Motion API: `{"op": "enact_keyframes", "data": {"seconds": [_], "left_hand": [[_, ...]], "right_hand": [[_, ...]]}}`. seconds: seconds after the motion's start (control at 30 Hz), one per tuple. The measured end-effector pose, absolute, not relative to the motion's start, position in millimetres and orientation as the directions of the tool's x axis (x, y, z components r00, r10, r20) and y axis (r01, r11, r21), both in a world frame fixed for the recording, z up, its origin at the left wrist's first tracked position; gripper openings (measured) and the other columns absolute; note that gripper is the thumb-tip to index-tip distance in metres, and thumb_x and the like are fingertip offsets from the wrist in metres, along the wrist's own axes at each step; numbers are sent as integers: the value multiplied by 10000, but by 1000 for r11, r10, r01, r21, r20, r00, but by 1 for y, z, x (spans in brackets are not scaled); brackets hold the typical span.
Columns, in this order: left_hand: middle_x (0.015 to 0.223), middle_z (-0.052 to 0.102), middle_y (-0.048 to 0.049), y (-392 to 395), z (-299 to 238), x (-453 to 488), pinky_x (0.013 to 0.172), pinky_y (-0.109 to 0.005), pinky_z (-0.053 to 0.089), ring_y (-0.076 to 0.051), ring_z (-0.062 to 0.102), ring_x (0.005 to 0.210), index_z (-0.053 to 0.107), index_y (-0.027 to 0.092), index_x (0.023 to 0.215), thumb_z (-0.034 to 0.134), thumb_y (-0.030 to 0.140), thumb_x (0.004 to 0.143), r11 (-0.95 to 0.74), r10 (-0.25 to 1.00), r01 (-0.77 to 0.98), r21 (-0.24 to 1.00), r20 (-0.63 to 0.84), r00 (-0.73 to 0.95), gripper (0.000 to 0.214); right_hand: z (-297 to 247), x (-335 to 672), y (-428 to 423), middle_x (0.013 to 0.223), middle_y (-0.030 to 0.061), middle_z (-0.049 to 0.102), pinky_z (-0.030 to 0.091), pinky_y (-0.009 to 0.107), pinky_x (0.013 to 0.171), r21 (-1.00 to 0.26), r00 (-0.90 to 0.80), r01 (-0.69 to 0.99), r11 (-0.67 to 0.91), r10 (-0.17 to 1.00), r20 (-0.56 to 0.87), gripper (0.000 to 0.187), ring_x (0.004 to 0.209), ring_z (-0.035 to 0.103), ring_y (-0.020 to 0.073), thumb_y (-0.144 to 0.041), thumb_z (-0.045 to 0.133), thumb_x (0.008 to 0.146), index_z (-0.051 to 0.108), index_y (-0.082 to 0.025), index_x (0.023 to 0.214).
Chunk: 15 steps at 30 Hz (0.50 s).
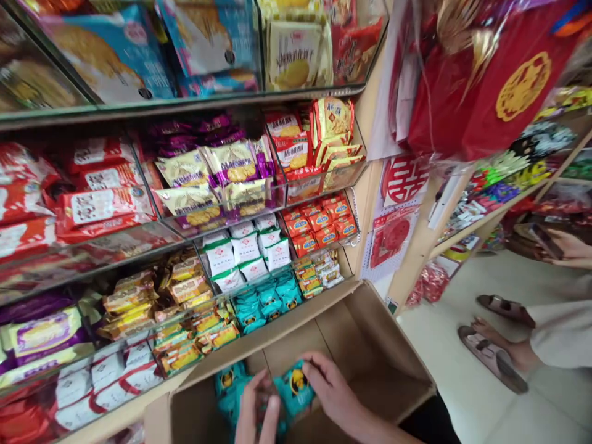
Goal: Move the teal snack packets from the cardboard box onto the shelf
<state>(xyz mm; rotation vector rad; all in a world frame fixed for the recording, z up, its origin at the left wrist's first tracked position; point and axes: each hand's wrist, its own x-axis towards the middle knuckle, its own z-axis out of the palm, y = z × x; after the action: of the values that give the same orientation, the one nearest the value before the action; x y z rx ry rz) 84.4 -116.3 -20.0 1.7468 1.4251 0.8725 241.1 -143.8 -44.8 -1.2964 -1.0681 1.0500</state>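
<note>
Both of my hands are inside an open cardboard box [370, 333] that stands against the snack shelves. Between thumb and fingers, my right hand [330, 391] grips a teal snack packet [295, 388] with a yellow and black print. My left hand [256, 410] is just left of that packet, its fingers bent and apart, over more teal packets [230, 385] in the box's left part. Whether its fingertips hold one of them is hidden. Matching teal packets [266, 303] sit in a shelf compartment just behind the box.
Clear-fronted shelves [178, 229] hold rows of wrapped biscuits, among them white packets [247, 250] and orange packets [319, 222]. Red bags [472, 98] hang at the upper right. At the right, a person in sandals [493, 361] stands holding a phone [546, 240].
</note>
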Motion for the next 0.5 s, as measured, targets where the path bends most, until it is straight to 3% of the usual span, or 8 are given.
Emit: {"op": "enact_keyframes", "data": {"seconds": [0.07,0.13,0.37,0.5], "left_hand": [[956,584,-82,-124,-15,105,687,-257,465,-178,557,812,495,159,985,365,562,758,-49,977,462,886,-53,206,480],[886,591,-67,-121,-7,117,695,-246,456,-169,547,794,521,152,913,398,537,759,-45,980,429,902,-44,194,433],[772,563,-30,-117,-4,126,670,-215,438,-134,519,737,526,154,809,403,468,787,-37,999,315,948,32,20,338],[711,562,-16,-122,-10,128,624,-218,433,-131,512,680,556,150,774,463,494,742,-28,998,208,978,37,-42,358]], "right_hand": [[-28,238,-147,696,-11,507,423,213,524,-997,279,-59,44,960,26,229,587,512,118,-384,374,830,491,-196,889],[-22,236,-148,672,-15,475,408,206,517,-997,323,-54,47,946,27,225,591,489,116,-386,358,842,474,-193,842],[-23,234,-146,581,-27,398,317,211,507,-970,449,239,50,880,156,289,546,402,107,-344,300,871,393,-193,642],[-23,233,-146,548,-37,358,284,216,493,-947,466,316,66,858,215,302,515,360,101,-345,309,864,338,-196,603]]}}
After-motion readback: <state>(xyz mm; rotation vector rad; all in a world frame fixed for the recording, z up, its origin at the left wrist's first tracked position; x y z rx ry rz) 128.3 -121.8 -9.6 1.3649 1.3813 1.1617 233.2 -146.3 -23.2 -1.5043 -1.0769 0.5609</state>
